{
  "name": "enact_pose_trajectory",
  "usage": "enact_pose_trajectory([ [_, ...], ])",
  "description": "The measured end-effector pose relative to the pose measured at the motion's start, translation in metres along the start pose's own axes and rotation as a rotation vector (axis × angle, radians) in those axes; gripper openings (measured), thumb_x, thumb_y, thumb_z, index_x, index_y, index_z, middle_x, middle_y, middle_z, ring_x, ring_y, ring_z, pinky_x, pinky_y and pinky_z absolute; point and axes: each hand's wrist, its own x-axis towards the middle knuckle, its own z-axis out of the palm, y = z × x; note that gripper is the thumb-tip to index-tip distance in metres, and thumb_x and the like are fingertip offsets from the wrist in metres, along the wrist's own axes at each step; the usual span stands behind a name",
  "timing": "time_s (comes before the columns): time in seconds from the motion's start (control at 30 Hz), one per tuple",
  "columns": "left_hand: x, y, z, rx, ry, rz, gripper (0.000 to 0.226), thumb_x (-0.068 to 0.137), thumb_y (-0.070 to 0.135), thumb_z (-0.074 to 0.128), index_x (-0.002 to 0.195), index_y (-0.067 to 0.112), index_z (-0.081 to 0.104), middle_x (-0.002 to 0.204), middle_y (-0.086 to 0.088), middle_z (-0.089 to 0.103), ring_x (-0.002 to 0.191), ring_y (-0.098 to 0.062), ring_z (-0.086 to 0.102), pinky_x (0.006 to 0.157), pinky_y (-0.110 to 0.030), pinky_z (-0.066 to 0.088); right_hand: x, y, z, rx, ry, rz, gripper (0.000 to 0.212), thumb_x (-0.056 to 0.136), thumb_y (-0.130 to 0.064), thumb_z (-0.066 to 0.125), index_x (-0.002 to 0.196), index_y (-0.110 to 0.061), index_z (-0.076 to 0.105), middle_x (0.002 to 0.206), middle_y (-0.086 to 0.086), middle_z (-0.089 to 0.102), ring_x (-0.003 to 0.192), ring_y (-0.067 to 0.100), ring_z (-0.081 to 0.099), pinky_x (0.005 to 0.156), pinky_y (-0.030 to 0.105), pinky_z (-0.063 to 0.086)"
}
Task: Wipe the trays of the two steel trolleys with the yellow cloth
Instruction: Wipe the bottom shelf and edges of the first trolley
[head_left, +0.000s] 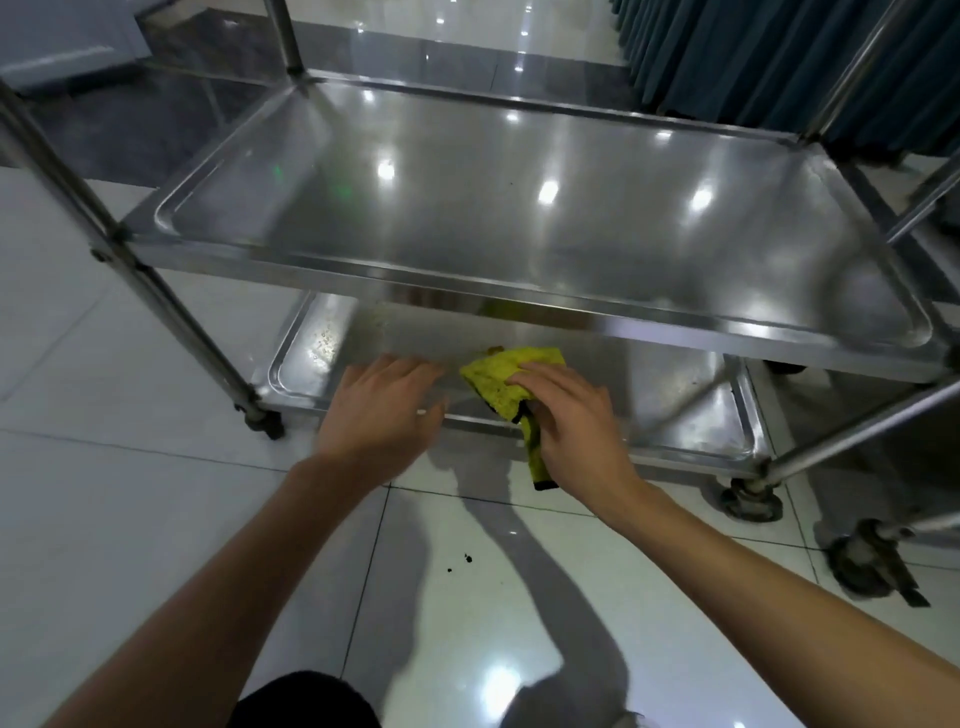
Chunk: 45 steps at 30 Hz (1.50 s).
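A steel trolley stands in front of me with a shiny middle tray (519, 208) and a lower tray (691, 395) near the floor. The yellow cloth (498, 379) lies on the front part of the lower tray, one end hanging over the tray's front edge. My right hand (571, 421) holds the cloth, fingers pressing it down on the tray. My left hand (384, 410) is just left of the cloth with straight fingers reaching over the lower tray's front edge; it is blurred and holds nothing.
Trolley posts (156, 291) rise at the left and right, with castor wheels (748, 499) on the white tiled floor. Part of a second trolley (878, 566) shows at the right edge. Dark specks (465, 558) lie on the floor. Blue curtains (753, 57) hang behind.
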Motion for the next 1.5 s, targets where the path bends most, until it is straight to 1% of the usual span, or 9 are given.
enact_pose_trajectory([
  [0.07,-0.002,-0.007,0.007,0.004,-0.036,-0.031,0.042,0.094,0.036,0.057,0.135,0.025,0.058,0.135,0.001,0.062,0.122,-0.026,0.056,0.102,-0.044,0.038,0.004,-0.001,0.02,0.032,-0.031,0.025,0.043,0.085,0.007,0.059,0.121,-0.014,0.069,0.129,0.004,0.065,0.121,0.029,0.058,0.086,0.044,0.047],
  [0.2,-0.017,-0.025,0.023,0.018,-0.039,-0.021,0.038,0.091,0.03,0.064,0.127,0.021,0.064,0.124,-0.005,0.067,0.114,-0.032,0.06,0.096,-0.045,0.042,0.004,-0.004,0.059,0.085,-0.098,0.023,0.04,0.088,0.006,0.056,0.122,-0.012,0.068,0.128,0.004,0.065,0.122,0.029,0.057,0.095,0.051,0.046],
  [0.37,-0.029,-0.057,0.037,0.005,-0.069,-0.07,0.038,0.091,0.027,0.064,0.127,0.017,0.065,0.126,-0.006,0.067,0.115,-0.03,0.061,0.099,-0.045,0.044,0.0,-0.017,0.094,0.138,-0.09,0.088,0.041,0.088,0.008,0.055,0.119,-0.015,0.069,0.124,0.001,0.067,0.119,0.028,0.059,0.094,0.051,0.047],
  [0.6,-0.05,-0.109,0.052,0.09,-0.12,-0.142,0.047,0.096,0.043,0.059,0.138,0.022,0.057,0.138,-0.003,0.061,0.129,-0.026,0.055,0.107,-0.051,0.041,0.012,-0.012,0.128,0.09,-0.105,0.149,0.038,0.093,0.002,0.052,0.121,-0.018,0.067,0.128,0.002,0.065,0.122,0.028,0.056,0.099,0.052,0.044],
  [0.93,-0.037,-0.135,0.088,0.211,-0.187,-0.151,0.037,0.096,0.046,0.056,0.124,0.023,0.064,0.129,-0.002,0.065,0.122,-0.021,0.058,0.103,-0.046,0.044,0.021,0.002,0.176,0.175,-0.057,0.125,0.033,0.092,0.0,0.051,0.115,-0.017,0.068,0.122,0.0,0.066,0.115,0.029,0.058,0.095,0.052,0.046],
  [1.07,-0.029,-0.139,0.082,0.232,-0.251,-0.189,0.04,0.097,0.044,0.055,0.132,0.024,0.059,0.136,-0.003,0.061,0.123,-0.023,0.057,0.105,-0.046,0.046,0.038,0.009,0.192,0.179,-0.002,0.076,0.03,0.089,0.0,0.053,0.112,-0.013,0.069,0.116,0.005,0.069,0.108,0.028,0.06,0.095,0.038,0.047],
  [1.23,-0.061,-0.14,0.061,0.291,-0.362,-0.232,0.043,0.098,0.042,0.056,0.137,0.025,0.055,0.138,0.001,0.06,0.116,-0.019,0.063,0.1,-0.042,0.05,0.061,-0.008,0.202,0.189,-0.022,0.033,0.029,0.085,-0.002,0.053,0.108,-0.008,0.07,0.11,0.012,0.069,0.101,0.024,0.055,0.079,0.022,0.028],
  [1.37,-0.065,-0.148,0.059,0.317,-0.38,-0.122,0.048,0.098,0.043,0.052,0.143,0.026,0.049,0.142,0.002,0.056,0.126,-0.017,0.056,0.106,-0.041,0.042,0.071,-0.035,0.21,0.223,-0.11,-0.04,0.034,0.088,-0.005,0.053,0.118,-0.008,0.069,0.118,0.012,0.069,0.109,0.033,0.06,0.094,0.035,0.042],
  [1.5,-0.052,-0.192,0.075,0.333,-0.309,-0.061,0.052,0.095,0.041,0.053,0.144,0.022,0.047,0.144,0.002,0.054,0.133,-0.02,0.049,0.106,-0.039,0.038,0.086,-0.05,0.247,0.216,-0.139,-0.034,0.035,0.096,-0.005,0.05,0.128,-0.011,0.064,0.132,0.008,0.063,0.121,0.032,0.054,0.105,0.04,0.039],
])
